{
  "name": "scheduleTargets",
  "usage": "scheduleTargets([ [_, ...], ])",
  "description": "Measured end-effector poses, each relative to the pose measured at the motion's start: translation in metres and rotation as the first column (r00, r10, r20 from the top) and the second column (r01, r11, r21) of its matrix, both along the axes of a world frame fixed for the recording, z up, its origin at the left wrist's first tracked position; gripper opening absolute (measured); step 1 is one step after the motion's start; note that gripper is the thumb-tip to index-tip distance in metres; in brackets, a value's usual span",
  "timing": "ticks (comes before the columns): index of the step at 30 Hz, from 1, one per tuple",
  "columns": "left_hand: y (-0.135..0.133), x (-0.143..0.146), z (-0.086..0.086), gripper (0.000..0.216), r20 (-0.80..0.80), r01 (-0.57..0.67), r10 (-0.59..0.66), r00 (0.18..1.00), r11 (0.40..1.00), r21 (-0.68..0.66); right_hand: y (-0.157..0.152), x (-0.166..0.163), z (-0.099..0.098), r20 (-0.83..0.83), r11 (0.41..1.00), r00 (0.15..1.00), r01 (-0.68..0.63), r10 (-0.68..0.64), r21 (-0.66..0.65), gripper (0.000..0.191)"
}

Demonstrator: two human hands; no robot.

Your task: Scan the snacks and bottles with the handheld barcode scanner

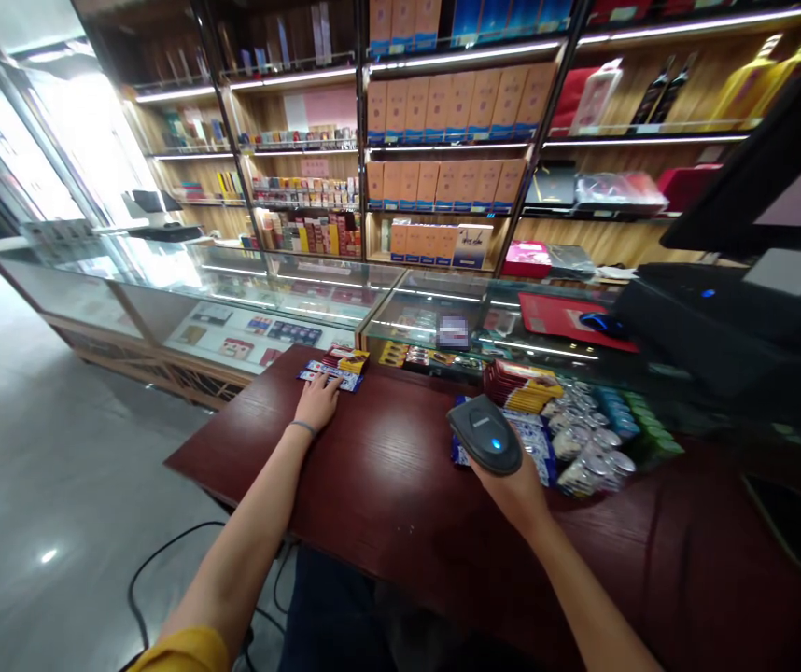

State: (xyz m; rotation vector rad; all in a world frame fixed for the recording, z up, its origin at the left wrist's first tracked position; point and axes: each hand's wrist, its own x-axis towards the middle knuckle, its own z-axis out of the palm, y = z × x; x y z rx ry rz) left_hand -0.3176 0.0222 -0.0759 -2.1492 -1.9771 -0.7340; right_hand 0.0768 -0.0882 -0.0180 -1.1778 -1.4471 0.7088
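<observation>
My right hand [512, 481] grips a dark barcode scanner [484, 434] with a blue light on its top, held above the wooden table. Behind and beside the scanner lie blue-and-white packets [539, 443], partly covered by it. My left hand [317, 401] rests at the far left of the table, fingers stretched over a blue-and-white packet [344, 380]. Just beyond those fingers is a small red-and-yellow packet [345, 358]. A stack of red-and-yellow packets [519, 385] stands behind the scanner, next to several wrapped cans or jars [586, 448].
The dark red wooden table [386, 485] stands against a glass display counter [288, 289]. A black monitor and till [695, 308] occupy the right, near a red mat [569, 319]. A phone-like dark object [793, 523] lies at right. Black cable [133, 588] runs across the floor.
</observation>
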Motion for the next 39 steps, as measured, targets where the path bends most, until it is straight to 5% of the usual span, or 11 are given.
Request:
scheduleTargets([
  [11,-0.013,0.002,0.019,0.029,0.121,0.098,-0.097,0.988,0.995,-0.003,0.004,0.000,-0.001,0.007,1.000,1.000,0.012,-0.012,-0.004,0.041],
  [15,-0.022,0.017,0.031,0.018,0.354,0.177,-0.173,0.919,0.984,0.022,0.000,-0.002,0.003,0.019,0.999,0.999,0.040,-0.041,0.021,0.042],
  [17,-0.024,0.029,0.037,0.021,0.601,0.157,-0.168,0.781,0.985,0.071,-0.004,-0.003,0.007,0.033,0.999,0.999,0.038,-0.039,0.021,0.044],
  [20,-0.027,0.047,0.044,0.030,0.953,0.147,-0.076,0.293,0.989,0.033,-0.009,-0.004,0.012,0.078,1.000,0.997,0.013,-0.013,0.002,0.046],
  [22,-0.029,0.055,0.049,0.032,0.999,0.223,0.023,-0.040,0.975,-0.014,-0.013,-0.005,0.014,0.137,1.000,0.990,-0.022,0.024,-0.017,0.048],
  [25,-0.031,0.057,0.053,0.028,0.963,0.306,0.127,-0.239,0.951,-0.050,-0.016,-0.007,0.014,0.241,0.994,0.964,-0.108,0.111,-0.025,0.052],
  [30,-0.032,0.056,0.051,0.026,0.953,0.350,0.167,-0.251,0.934,-0.071,-0.017,-0.005,0.010,0.388,0.966,0.887,-0.257,0.250,-0.034,0.054],
  [35,-0.032,0.059,0.048,0.034,0.963,0.331,0.157,-0.218,0.940,-0.078,-0.017,-0.003,0.010,0.446,0.968,0.865,-0.251,0.229,-0.011,0.027],
  [39,-0.032,0.060,0.049,0.032,0.959,0.345,0.183,-0.215,0.933,-0.101,-0.017,-0.002,0.014,0.406,0.968,0.882,-0.247,0.238,-0.031,0.034],
])
